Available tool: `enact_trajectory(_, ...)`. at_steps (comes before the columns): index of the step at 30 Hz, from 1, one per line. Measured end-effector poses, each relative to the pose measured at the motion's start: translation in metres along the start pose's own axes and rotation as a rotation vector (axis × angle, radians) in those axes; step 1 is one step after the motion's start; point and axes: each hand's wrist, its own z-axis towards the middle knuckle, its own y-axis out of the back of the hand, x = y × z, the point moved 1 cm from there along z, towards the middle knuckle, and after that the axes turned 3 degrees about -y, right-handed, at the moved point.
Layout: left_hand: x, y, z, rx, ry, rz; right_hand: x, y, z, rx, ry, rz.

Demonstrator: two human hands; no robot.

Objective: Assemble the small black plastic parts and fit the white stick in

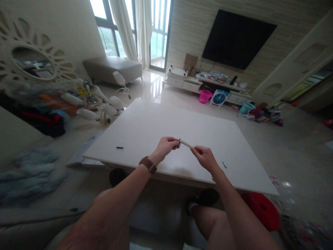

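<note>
Over the middle of the white table (161,121), my two hands meet. My left hand (168,145), with a brown watch on its wrist, pinches a small dark piece (179,142) too small to name for certain. My right hand (203,157) grips what looks like a knife (186,143) with a flat grey blade; its handle is mostly hidden by the fingers. The blade's tip reaches the small dark piece. A short black strip (119,148) lies on the table to the left. On the right lies a small dark green strip (224,165).
A lamp with several white shades (108,109) stands by the table's left corner. Near the right front corner is a red round stool (262,210). Beyond the table are a pink basket (205,97), a blue fan (219,98) and a low cabinet (182,83).
</note>
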Motion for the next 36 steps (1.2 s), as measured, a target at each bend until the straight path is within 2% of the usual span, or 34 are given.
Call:
enact_trajectory(4,0.0013,0.0013,0.0007,0.002,-0.001,0.012,-0.0053,0.0037,0.0003,-0.130,-0.071,-0.120)
enact_trajectory(7,0.0012,0.0009,0.0010,0.003,0.001,0.012,-0.0061,0.0060,-0.0004,-0.184,-0.099,-0.105)
enact_trajectory(13,0.0005,-0.0010,0.0008,0.005,0.008,0.008,-0.0012,0.0022,-0.0006,-0.104,-0.039,-0.075)
enact_trajectory(36,-0.0002,-0.0007,-0.0014,0.031,-0.002,0.015,-0.0049,0.0001,-0.0003,-0.113,-0.070,-0.036)
